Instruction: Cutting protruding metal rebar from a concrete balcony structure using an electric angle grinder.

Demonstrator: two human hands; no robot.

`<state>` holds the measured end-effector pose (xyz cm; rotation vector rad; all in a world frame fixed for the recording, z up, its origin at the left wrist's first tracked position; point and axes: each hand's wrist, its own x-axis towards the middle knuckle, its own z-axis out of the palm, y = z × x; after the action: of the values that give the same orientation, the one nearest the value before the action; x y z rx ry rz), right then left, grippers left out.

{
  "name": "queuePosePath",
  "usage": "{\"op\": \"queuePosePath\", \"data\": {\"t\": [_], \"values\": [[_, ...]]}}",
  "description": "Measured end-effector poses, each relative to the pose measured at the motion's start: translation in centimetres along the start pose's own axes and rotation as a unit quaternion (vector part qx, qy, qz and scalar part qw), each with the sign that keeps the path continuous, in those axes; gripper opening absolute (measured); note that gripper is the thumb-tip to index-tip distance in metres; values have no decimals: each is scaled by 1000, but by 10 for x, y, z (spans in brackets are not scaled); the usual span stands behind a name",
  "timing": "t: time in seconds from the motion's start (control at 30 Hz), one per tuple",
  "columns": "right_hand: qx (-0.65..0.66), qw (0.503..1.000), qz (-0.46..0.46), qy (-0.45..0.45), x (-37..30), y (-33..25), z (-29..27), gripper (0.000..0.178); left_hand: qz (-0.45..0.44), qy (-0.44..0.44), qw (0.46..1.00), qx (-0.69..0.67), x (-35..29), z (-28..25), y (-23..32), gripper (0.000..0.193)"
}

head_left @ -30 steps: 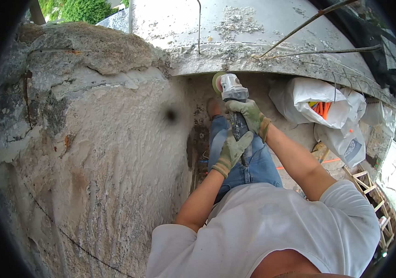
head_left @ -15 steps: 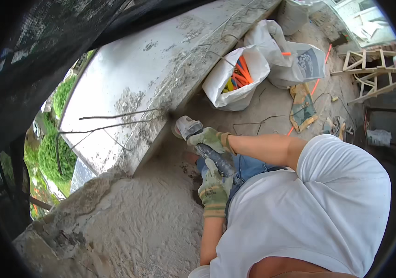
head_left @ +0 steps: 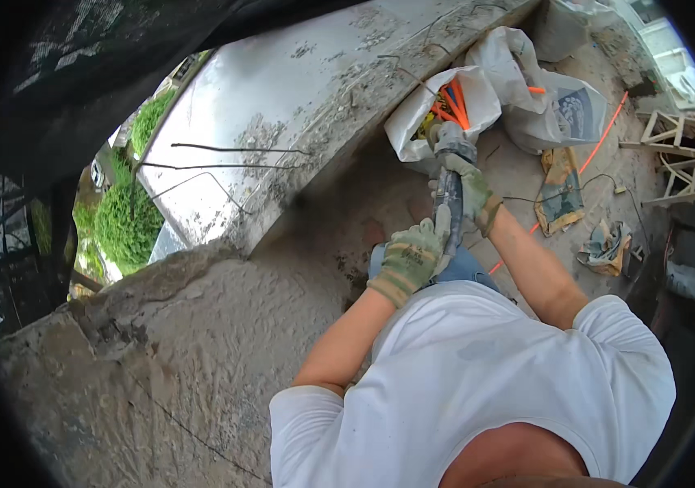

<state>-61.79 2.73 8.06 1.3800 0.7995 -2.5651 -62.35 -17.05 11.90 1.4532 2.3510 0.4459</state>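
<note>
Rough concrete wall (head_left: 160, 366) fills the near side, a pale slab (head_left: 282, 122) beyond with rebar jutting. White bags (head_left: 526, 98) sit past the grip. Both gloved hands, left hand (head_left: 412, 259) and right hand (head_left: 469, 191), are wrapped tight round what looks like a grinder (head_left: 449, 183).

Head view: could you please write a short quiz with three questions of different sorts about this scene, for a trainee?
1. True or false: both hands wear work gloves.
2. Which hand holds the grey power tool nearer its front end? A) left B) right
3. Fill in: the white plastic bag beside the tool holds ____ sticks.

Key
1. True: the left hand and the right hand are gloved.
2. B: the right grip is nearer the head of the grey power tool.
3. Orange, in the white plastic bag against the grey concrete ledge.
</note>
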Motion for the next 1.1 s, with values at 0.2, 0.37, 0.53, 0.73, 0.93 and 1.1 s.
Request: {"op": "queuePosePath", "data": {"t": [0.2,0.37,0.53,0.73,0.93,1.1], "values": [[-39,992,-107,53,5,14,-38,49,-20,-14,966,-256,-32,-1,-45,71],[-111,975,-138,134,-41,11,-49,38,-474,-14,856,-207,-90,75,-170,58],[-146,967,-126,169,-70,11,-85,35,-579,114,807,-34,-160,103,-348,47],[-177,940,-105,271,-110,12,-125,31,-618,124,774,64,-160,85,-454,56],[-165,932,-104,307,-105,21,-130,30,-584,100,802,77,-187,115,-466,70],[-133,935,-92,316,-116,15,-131,33,-520,-56,850,-54,-206,158,-399,81]]}}
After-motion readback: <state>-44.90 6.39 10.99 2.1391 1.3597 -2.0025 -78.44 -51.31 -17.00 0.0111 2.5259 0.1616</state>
